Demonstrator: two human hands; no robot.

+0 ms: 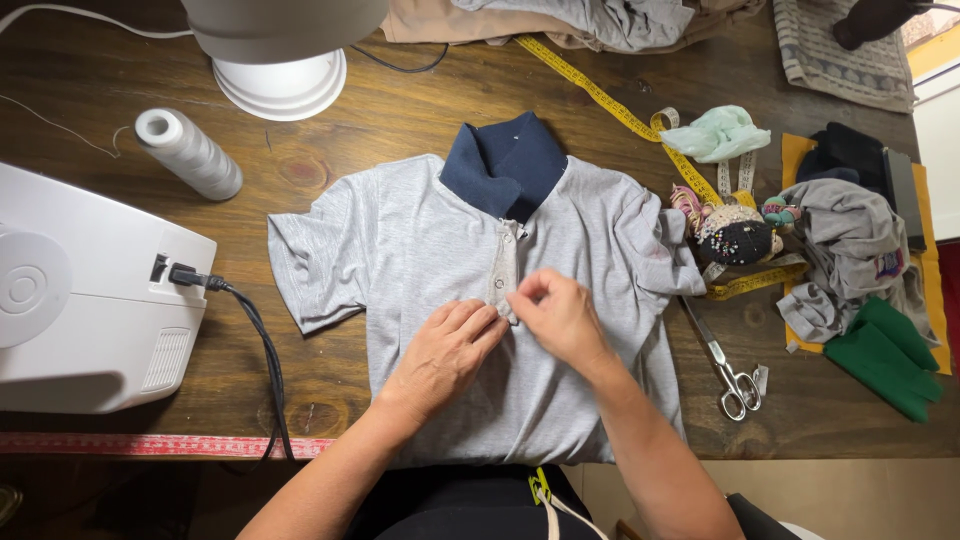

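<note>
A grey polo shirt [420,250] with a navy collar [505,160] lies flat, front up, on the wooden table [350,130]. My left hand [445,355] rests flat on the shirt's chest, fingertips at the lower end of the button placket [503,270]. My right hand [560,315] pinches the placket's bottom edge between thumb and fingers. Whether it also holds a needle is too small to tell.
A white sewing machine [90,300] with a black cord [262,350] stands at left, a thread cone [190,155] behind it. At right lie scissors [725,365], a pincushion [735,238], a yellow tape measure [610,105] and fabric scraps [850,260]. A lamp base [282,80] stands at back.
</note>
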